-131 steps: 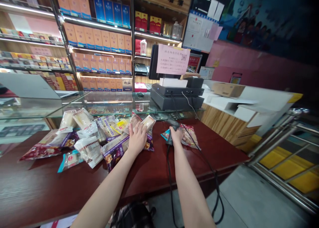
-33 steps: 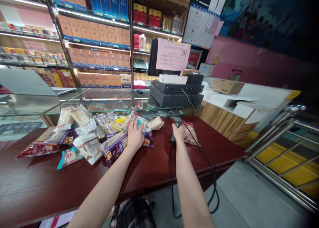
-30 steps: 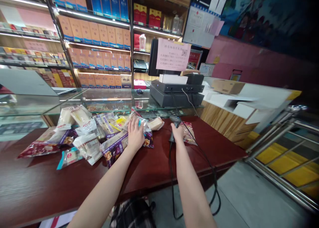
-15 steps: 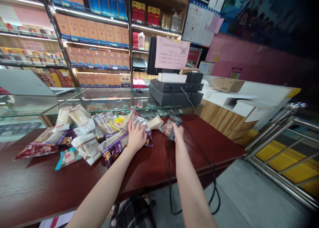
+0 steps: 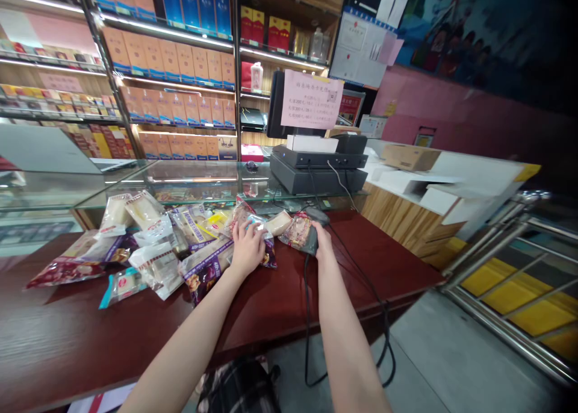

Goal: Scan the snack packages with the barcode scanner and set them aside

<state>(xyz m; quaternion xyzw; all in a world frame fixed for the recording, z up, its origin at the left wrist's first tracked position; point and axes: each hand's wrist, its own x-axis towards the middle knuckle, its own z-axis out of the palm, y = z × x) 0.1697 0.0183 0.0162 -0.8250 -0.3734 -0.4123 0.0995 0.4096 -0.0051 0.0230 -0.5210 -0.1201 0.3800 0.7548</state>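
packet [image 5: 295, 232] moved left, scanner [image 5: 316, 214] running fore-aft, handle end [image 5: 310, 245] nearest

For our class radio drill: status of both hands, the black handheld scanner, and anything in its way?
Left hand on red-and-clear plastic snack packet. Right hand gripping black handheld scanner. Second clear plastic snack packet overlapping scanner in view.

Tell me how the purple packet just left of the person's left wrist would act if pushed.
The purple packet would probably feel floppy at its edges, since its wrapper looks like thin plastic. It may slide easily, as wrapper and table both look glossy. Rolling seems unlikely: it has a bag's shape, not a ball's.
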